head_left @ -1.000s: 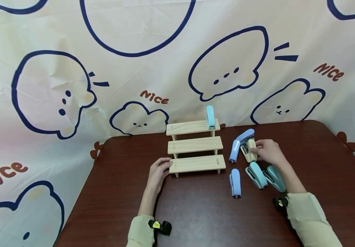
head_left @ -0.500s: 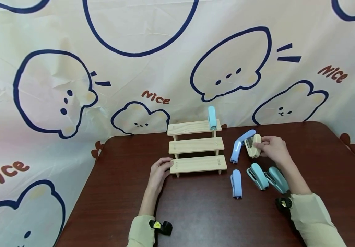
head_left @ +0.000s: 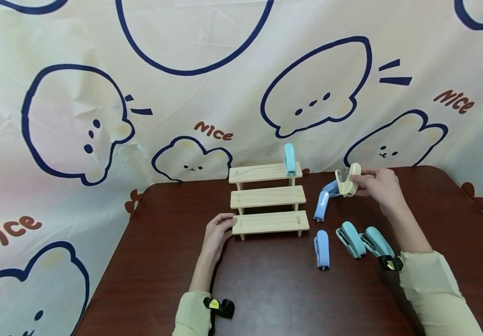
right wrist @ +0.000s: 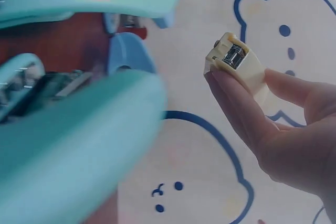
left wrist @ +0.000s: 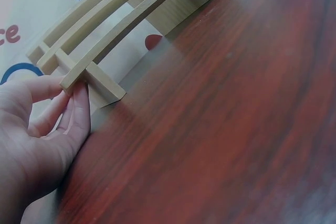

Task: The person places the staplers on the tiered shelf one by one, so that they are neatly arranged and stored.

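Note:
My right hand (head_left: 381, 189) holds a cream stapler (head_left: 347, 180) between thumb and fingers, raised off the table; its metal end shows in the right wrist view on the cream stapler (right wrist: 236, 64). My left hand (head_left: 217, 235) pinches the left end of the lowest step of a three-step wooden display stand (head_left: 270, 222), thumb on top and fingers beneath, as the left wrist view of the hand (left wrist: 47, 129) shows. A light-blue stapler (head_left: 290, 159) stands on the top step near its right end.
Right of the stand, periwinkle staplers (head_left: 321, 206) lie partly behind the cream one. Another periwinkle stapler (head_left: 322, 249) lies nearer. Two teal staplers, one left (head_left: 351, 239) and one right (head_left: 378, 241), lie below my right forearm. A printed cloth (head_left: 241, 93) hangs behind the brown table (head_left: 275, 294).
My right hand has lifted the cream stapler off the table, away from the teal staplers and up towards the table's back edge. My left hand keeps its grip on the stand.

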{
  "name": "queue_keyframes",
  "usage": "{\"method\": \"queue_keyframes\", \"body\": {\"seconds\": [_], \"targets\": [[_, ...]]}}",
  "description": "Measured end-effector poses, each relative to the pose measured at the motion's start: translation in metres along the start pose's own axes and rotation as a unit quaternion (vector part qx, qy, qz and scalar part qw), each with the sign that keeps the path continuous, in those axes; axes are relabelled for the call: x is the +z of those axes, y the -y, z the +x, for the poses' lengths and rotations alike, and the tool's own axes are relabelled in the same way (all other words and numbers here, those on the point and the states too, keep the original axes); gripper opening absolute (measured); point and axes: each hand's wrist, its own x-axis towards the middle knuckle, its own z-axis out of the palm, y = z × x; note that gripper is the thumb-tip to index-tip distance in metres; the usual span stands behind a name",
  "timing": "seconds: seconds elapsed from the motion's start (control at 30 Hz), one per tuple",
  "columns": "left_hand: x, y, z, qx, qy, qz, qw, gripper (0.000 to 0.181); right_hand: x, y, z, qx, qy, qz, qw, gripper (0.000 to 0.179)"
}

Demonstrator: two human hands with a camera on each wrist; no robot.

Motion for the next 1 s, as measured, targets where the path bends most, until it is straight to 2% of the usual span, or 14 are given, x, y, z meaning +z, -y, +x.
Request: {"method": "queue_keyframes", "body": {"seconds": [0.57,1.0], "targets": [[0.002,-0.001,0.0,0.008,0.004,-0.004,1.0,0.026,-0.008,0.053,0.012,-0.029,-0.02,0.009,0.9994,0.064],[0.001,-0.001,-0.002,0.009,0.003,-0.007,0.9999,0.024,-0.003,0.08,0.017,-0.048,-0.029,0.0,0.9984,0.061]]}}
